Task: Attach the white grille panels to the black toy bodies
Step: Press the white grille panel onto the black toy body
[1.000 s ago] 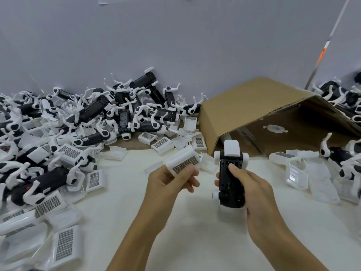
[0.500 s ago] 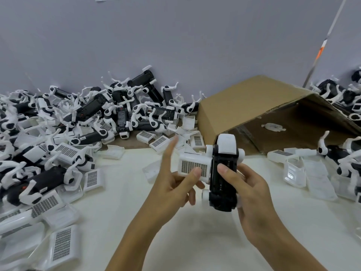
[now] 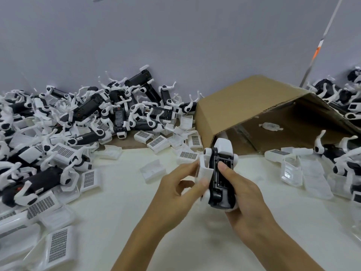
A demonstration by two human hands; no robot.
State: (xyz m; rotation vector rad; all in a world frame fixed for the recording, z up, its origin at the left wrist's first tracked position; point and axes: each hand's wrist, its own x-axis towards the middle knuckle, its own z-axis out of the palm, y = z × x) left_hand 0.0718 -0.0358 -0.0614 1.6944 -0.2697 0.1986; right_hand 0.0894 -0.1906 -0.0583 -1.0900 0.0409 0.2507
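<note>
Two hands met over the counter (image 3: 117, 222), just in front of the tipped cardboard box (image 3: 244, 106). The right hand (image 3: 246, 194) was wrapped round a black toy body (image 3: 220, 184), thumb laid on its upturned face, and held it clear of the surface. The body's long axis ran away from the person, white cap pointing toward the box. The left hand (image 3: 175, 190) pinched a white grille panel (image 3: 204, 169) and had it hard against the body's left flank — panel and body touching along that side, though I could not tell whether it had seated. So the panel lay to the left of the body, its length parallel with the body's, and the left hand was plainly the nearer one to press it home; my guess was that the push would have to go rightward, against the right palm. Spare grille panels (image 3: 58, 245) lay scattered along the counter's left side, with a heap of toy bodies (image 3: 93, 108) against the wall behind them — well apart from the hands.
</note>
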